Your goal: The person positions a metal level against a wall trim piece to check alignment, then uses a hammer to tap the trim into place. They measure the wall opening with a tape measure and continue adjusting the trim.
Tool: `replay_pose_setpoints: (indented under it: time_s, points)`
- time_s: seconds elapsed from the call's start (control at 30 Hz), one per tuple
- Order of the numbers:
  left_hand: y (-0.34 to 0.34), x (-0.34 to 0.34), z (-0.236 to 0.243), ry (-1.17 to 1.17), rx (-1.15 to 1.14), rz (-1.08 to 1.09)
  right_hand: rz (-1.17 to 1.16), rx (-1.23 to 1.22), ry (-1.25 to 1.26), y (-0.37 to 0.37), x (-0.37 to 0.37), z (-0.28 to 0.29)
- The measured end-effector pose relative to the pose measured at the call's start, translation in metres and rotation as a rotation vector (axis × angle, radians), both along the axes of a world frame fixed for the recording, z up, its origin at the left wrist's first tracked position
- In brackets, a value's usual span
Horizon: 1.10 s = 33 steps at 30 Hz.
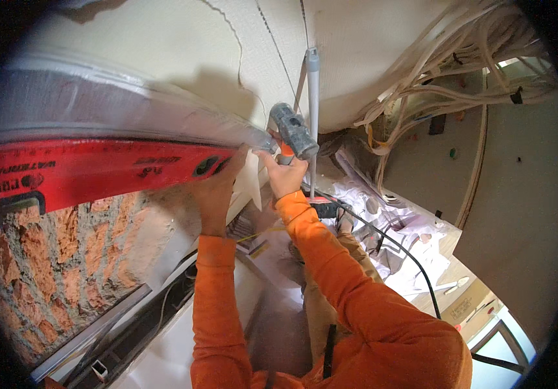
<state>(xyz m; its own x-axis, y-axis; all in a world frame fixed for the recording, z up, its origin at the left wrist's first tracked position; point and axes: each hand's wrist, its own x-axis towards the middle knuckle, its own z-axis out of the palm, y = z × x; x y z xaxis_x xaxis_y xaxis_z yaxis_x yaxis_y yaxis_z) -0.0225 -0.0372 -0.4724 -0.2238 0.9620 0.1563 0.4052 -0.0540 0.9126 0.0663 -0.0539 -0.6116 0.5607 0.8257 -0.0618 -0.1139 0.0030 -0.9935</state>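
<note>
Gripped in the right hand (285,176): a grey-headed mallet (293,129), fingers closed around its orange handle, head raised at centre frame beside a thin grey upright rod (313,97).

Left hand (217,188): palm and fingers spread flat against the right end of a long red spirit level (97,172), pressing rather than clasping it; the level lies nearly horizontal along the left wall, under a silvery foil-faced strip (110,110) and above exposed red brick (65,253). Mallet head sits just right of the strip's end. Both arms in orange sleeves (357,298). Far right: bundle of pale cables (448,58) on the plastered wall. Near right: black cord (415,259) over crumpled white sheeting (402,227).
</note>
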Motion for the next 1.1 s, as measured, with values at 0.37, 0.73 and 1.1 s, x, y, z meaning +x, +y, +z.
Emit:
replay_pose_setpoints:
  time_s: [0.37, 0.73, 1.1]
  points:
    - [-0.001, 0.005, 0.006, -0.149, -0.052, 0.016, -0.034, -0.182, -0.217, -0.005, -0.002, -0.002]
    - [-0.002, -0.013, -0.011, -0.157, -0.097, -0.065, -0.011, -0.092, -0.111, -0.007, -0.008, -0.005]
    - [-0.003, -0.022, -0.019, 0.298, 0.075, 0.067, -0.036, 0.034, -0.093, -0.005, -0.008, -0.008]
